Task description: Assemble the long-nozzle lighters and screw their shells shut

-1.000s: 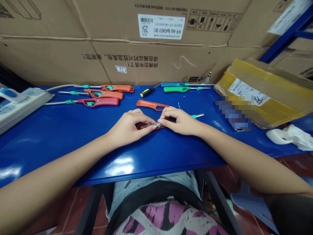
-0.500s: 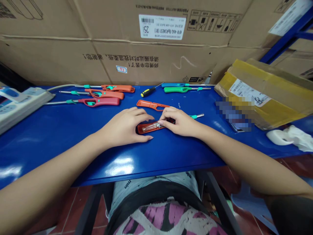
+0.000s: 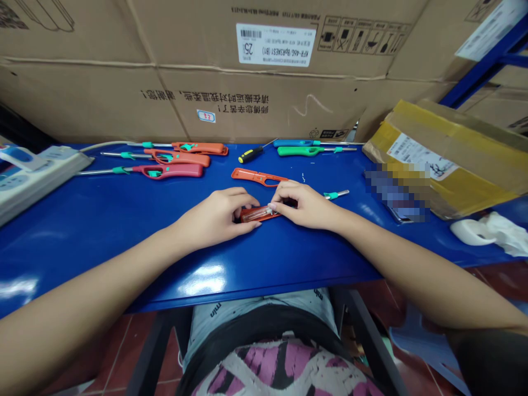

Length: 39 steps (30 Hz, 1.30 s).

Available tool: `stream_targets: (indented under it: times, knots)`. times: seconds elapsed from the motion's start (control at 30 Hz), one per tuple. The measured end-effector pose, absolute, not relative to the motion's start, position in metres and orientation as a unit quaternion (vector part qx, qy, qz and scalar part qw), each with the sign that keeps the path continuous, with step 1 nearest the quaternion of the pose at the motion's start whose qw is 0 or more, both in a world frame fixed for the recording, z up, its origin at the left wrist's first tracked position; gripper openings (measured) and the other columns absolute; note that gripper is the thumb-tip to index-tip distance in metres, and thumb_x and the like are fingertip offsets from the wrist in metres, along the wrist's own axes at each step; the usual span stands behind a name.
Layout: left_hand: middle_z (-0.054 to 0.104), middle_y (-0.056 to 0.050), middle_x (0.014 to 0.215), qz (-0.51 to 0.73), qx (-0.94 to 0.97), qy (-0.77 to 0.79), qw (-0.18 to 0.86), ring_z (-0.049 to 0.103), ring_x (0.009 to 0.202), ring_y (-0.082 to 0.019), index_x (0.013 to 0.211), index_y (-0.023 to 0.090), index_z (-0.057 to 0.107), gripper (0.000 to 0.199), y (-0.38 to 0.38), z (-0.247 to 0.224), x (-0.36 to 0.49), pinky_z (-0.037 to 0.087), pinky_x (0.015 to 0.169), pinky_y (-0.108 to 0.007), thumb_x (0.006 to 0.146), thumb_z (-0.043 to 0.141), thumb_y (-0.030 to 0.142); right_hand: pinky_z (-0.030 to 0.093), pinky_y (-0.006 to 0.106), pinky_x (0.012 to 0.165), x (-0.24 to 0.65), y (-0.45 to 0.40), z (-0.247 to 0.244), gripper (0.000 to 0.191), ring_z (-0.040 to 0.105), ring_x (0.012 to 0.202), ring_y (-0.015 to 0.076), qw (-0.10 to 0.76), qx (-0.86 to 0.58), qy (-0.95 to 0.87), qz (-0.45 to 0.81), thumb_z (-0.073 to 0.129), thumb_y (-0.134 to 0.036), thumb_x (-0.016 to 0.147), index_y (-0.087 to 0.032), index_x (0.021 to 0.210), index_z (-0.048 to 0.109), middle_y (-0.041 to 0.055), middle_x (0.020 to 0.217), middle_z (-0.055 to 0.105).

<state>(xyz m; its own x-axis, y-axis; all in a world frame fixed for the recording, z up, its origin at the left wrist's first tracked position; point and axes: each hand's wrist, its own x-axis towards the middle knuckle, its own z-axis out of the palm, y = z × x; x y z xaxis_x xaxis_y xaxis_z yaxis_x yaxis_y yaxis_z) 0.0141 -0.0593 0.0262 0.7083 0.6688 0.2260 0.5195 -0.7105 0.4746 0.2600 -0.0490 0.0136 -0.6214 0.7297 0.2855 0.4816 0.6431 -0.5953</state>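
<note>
An opened orange-red lighter [image 3: 256, 214] lies on the blue table between my hands, its clear inner tank showing and its metal tip with a green piece sticking out past my right hand. My left hand [image 3: 216, 217] is closed round the handle's left end, thumb in front and fingers behind. With thumb and forefinger pinched at the middle of the lighter, my right hand [image 3: 303, 206] covers its trigger part. Just behind rests the loose orange half shell [image 3: 251, 175], its right end partly hidden by my right hand.
Orange and red lighters [image 3: 173, 171] lie back left beside a white power strip [image 3: 37, 176]. A yellow-black screwdriver [image 3: 249, 154], blue and green lighters [image 3: 297, 150] lie behind. At right are a taped box [image 3: 454, 159], a phone-like item and white tissue [image 3: 507, 234].
My left hand has moved slightly right and its fingers have closed onto the handle's end. The lighter has shifted a little to the right. My right hand has hardly moved.
</note>
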Motion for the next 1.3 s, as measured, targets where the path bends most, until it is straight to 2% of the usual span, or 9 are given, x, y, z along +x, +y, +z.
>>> stream_targets:
  times: [0.23,0.47,0.77,1.2,1.3]
  knots:
    - [0.074,-0.005,0.092,0.228,0.837,0.393,0.304,0.062,0.066,-0.013,0.097,0.018,0.077,0.028,-0.057,0.029,0.016,0.048,0.06,-0.024,0.089,0.064,0.041,0.043,0.035,0.085,0.265,-0.048,0.016,0.016,0.06,0.088,0.0195,0.232,-0.341,-0.882,0.228,0.057,-0.024,0.096,-0.018,0.084,0.066,0.0058,0.09,0.068]
    - [0.076,-0.004,0.087,0.22,0.82,0.415,0.326,0.062,0.067,-0.013,0.095,0.017,0.079,0.03,-0.053,0.025,0.015,0.045,0.059,-0.024,0.087,0.065,0.042,0.038,0.038,0.089,0.268,-0.05,0.022,0.019,0.06,0.095,0.0214,0.19,-0.345,-0.899,0.191,0.055,-0.028,0.098,-0.018,0.087,0.066,0.0068,0.098,0.068]
    - [0.077,-0.003,0.085,0.221,0.806,0.415,0.359,0.055,0.06,-0.011,0.103,0.016,0.076,0.035,-0.049,0.019,0.013,0.046,0.059,-0.025,0.082,0.071,0.043,0.035,0.039,0.089,0.27,-0.052,0.023,0.021,0.057,0.097,0.0215,0.181,-0.339,-0.909,0.161,0.053,-0.031,0.1,-0.019,0.088,0.064,0.0058,0.1,0.066]
    - [0.077,-0.001,0.084,0.212,0.817,0.404,0.351,0.055,0.061,-0.011,0.102,0.018,0.076,0.028,-0.05,0.021,0.014,0.046,0.06,-0.025,0.085,0.071,0.039,0.035,0.037,0.088,0.275,-0.048,0.025,0.01,0.057,0.098,0.0218,0.193,-0.35,-0.906,0.143,0.058,-0.028,0.097,-0.02,0.093,0.063,0.0048,0.101,0.066]
    - [0.077,-0.003,0.09,0.228,0.834,0.395,0.311,0.058,0.065,-0.013,0.103,0.017,0.076,0.028,-0.053,0.02,0.015,0.048,0.064,-0.026,0.087,0.07,0.039,0.036,0.036,0.088,0.276,-0.047,0.025,0.009,0.058,0.098,0.0217,0.202,-0.357,-0.901,0.145,0.061,-0.029,0.095,-0.02,0.094,0.064,0.0044,0.1,0.066]
